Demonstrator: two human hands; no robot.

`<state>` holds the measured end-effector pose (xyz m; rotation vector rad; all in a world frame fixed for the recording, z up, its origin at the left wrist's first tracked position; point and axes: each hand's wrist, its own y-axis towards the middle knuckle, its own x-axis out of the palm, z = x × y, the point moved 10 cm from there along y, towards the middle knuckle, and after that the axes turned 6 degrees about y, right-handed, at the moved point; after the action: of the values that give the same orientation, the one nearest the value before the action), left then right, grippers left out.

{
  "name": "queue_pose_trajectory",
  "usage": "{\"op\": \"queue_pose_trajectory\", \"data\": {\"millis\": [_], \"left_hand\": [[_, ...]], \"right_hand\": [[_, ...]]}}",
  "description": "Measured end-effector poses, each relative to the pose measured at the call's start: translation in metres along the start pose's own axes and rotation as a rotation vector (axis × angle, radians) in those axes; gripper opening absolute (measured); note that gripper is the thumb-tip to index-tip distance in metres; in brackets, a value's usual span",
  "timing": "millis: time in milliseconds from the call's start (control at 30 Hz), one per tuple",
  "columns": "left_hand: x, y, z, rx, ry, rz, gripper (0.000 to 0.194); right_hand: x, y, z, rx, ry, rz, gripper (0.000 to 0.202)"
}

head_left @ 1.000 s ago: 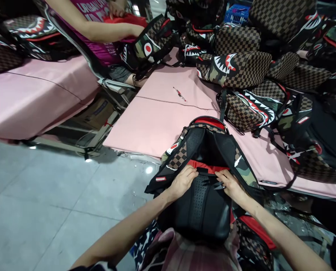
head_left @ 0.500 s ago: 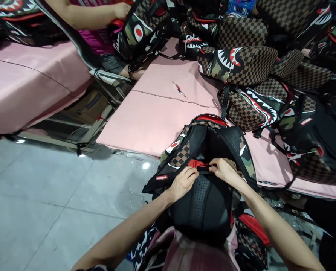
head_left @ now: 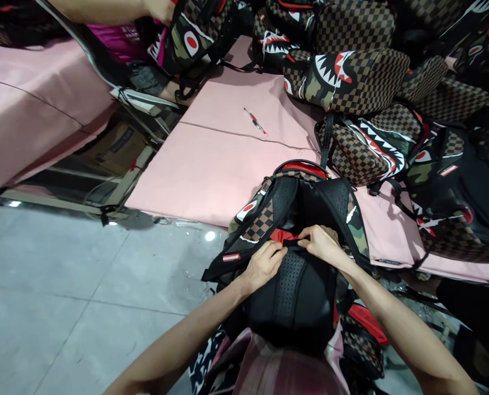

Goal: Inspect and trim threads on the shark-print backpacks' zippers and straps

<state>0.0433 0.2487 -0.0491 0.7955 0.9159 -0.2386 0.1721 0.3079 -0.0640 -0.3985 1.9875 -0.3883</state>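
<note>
A backpack [head_left: 289, 296] with a black padded back, checkered and camouflage sides and black shoulder straps leans between my body and the table edge. Both hands pinch the edge of a pocket opening across its back panel, where red lining [head_left: 283, 236] shows. My left hand [head_left: 265, 263] is closed on the left part of that edge, fingertips beside the lining. To its right, my right hand [head_left: 320, 242] pinches the same black edge. The fingertips hide exactly what lies between them.
A pink-covered table [head_left: 187, 181] carries a red-and-white pen [head_left: 255, 120] and, at right, several checkered shark-face backpacks [head_left: 351, 79]. Across the table another person's arm [head_left: 108, 8] reaches to a backpack [head_left: 191, 44]. A cardboard box [head_left: 115, 148] sits under the left table.
The view has shifted slightly, so the table and bags appear a little higher and further left. Both hands keep their pinch on the pocket edge, with hardly any movement.
</note>
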Motion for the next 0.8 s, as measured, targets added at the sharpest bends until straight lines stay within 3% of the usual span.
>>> {"op": "queue_pose_trajectory", "data": {"millis": [200, 367, 467, 600, 733, 800], "left_hand": [[0.005, -0.002, -0.005, -0.049, -0.023, -0.032, 0.023], [0.006, -0.002, -0.006, -0.073, -0.01, -0.041, 0.024], [0.004, 0.008, -0.015, -0.208, 0.007, -0.071, 0.024], [0.01, 0.03, -0.031, -0.419, 0.095, -0.33, 0.027], [0.025, 0.051, -0.031, -0.365, 0.065, -0.669, 0.029], [0.033, 0.053, -0.038, -0.414, -0.022, -0.808, 0.024]], "right_hand": [[0.003, 0.005, 0.0, 0.015, 0.094, 0.03, 0.017], [-0.005, 0.011, 0.014, 0.06, 0.604, 0.181, 0.018], [-0.008, 0.013, 0.027, 0.104, 0.776, 0.253, 0.021], [-0.004, 0.012, 0.032, 0.111, 0.78, 0.235, 0.021], [-0.001, 0.011, 0.033, 0.103, 0.765, 0.229, 0.022], [-0.003, 0.009, 0.035, 0.097, 0.76, 0.248, 0.024]]}}
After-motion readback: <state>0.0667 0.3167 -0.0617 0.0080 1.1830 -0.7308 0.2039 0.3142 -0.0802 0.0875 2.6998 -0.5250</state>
